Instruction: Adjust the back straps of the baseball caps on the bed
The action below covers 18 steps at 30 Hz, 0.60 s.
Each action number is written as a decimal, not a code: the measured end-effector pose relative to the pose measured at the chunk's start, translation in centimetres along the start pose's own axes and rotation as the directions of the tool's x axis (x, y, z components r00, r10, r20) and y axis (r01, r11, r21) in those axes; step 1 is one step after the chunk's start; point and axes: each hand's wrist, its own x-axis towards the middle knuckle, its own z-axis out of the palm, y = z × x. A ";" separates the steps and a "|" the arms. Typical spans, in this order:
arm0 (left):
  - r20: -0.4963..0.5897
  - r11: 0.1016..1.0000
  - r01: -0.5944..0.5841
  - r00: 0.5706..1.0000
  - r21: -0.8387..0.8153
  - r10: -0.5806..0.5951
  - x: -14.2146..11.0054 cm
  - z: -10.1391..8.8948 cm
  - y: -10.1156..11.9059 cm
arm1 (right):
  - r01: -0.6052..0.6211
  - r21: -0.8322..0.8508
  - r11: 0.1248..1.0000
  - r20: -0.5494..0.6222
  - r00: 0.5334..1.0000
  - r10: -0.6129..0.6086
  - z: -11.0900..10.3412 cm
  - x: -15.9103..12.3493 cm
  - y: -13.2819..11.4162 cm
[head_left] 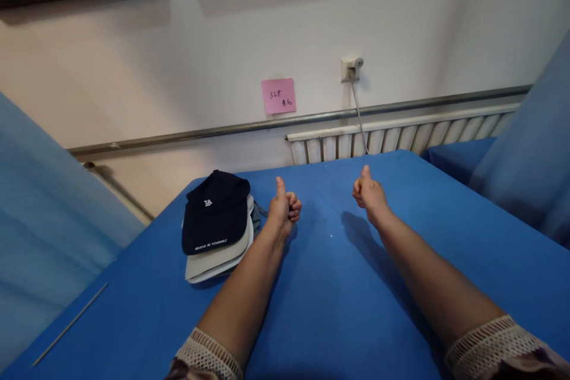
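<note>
Head view: Navy cap [216, 217] tops a small stack by the far-left corner of the blue table [332, 314], white lettering on front panel and brim. Beige brim [218, 257] directly under it, white brim [200, 278] lower; the rest of the stack is mostly hidden. Brims point toward the near edge.

Left hand [284, 211] just right of the stack, fingers curled into the palm, thumb straight up, holding nothing. Forearm crosses in front of the stack's right side; can't tell if it touches. Right hand [369, 193] near the far edge, well apart from the left: same fist, thumb up, nothing in it. Its shadow falls on the table. Both sleeves end in lacy cuffs.

Thin stick [70, 325] lies along the left edge, toward the near-left corner. Light-blue curtain [48, 243] beyond that edge. Past the far edge: wall with pink note [278, 96], handwritten, unclear; socket [350, 70] with cable [358, 116] running down; metal rail [249, 127]; white radiator [387, 138].
</note>
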 end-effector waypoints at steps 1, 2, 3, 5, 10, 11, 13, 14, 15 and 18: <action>-0.015 0.998 0.046 0.999 -0.034 -0.047 0.0 0.0 -0.4 | -0.025 -0.014 1.000 -0.011 1.000 0.025 0.4 -0.4 0.8; -0.031 0.992 0.099 0.994 -0.073 -0.102 -0.1 0.0 -0.9 | -0.048 -0.029 0.998 -0.010 0.999 0.048 0.8 -0.9 1.7; -0.044 0.982 0.150 0.987 -0.111 -0.156 -0.4 -0.1 -1.4 | -0.080 -0.051 0.995 0.004 0.997 0.080 1.1 -1.6 2.8; -0.070 0.964 0.210 0.972 -0.165 -0.224 -1.4 -0.4 -2.3 | -0.132 -0.079 0.988 0.064 0.989 0.137 1.7 -3.6 5.3; -0.197 0.965 0.081 0.972 -0.249 -0.132 -7.6 -3.3 -2.5 | 0.022 -0.205 0.979 0.227 0.973 0.026 1.2 -8.3 9.7; -0.244 0.964 0.028 0.965 -0.263 -0.095 -9.1 -4.3 -2.2 | 0.061 -0.218 0.974 0.282 0.959 0.003 0.9 -8.7 9.9; -0.391 0.950 -0.137 0.920 -0.281 0.017 -12.1 -6.3 -1.3 | 0.142 -0.249 0.958 0.386 0.922 -0.036 0.5 -8.8 9.8; -0.454 0.937 -0.203 0.889 -0.283 0.056 -13.3 -7.3 -0.8 | 0.167 -0.262 0.951 0.425 0.904 -0.042 0.3 -8.6 9.5; -0.484 0.932 -0.220 0.873 -0.288 0.056 -14.3 -8.1 -0.3 | 0.184 -0.273 0.944 0.454 0.890 -0.043 0.2 -8.3 9.3; -0.501 0.913 -0.230 0.865 -0.338 0.033 -15.5 -9.7 1.0 | 0.183 -0.260 0.948 0.515 0.857 -0.024 -0.1 -7.4 8.9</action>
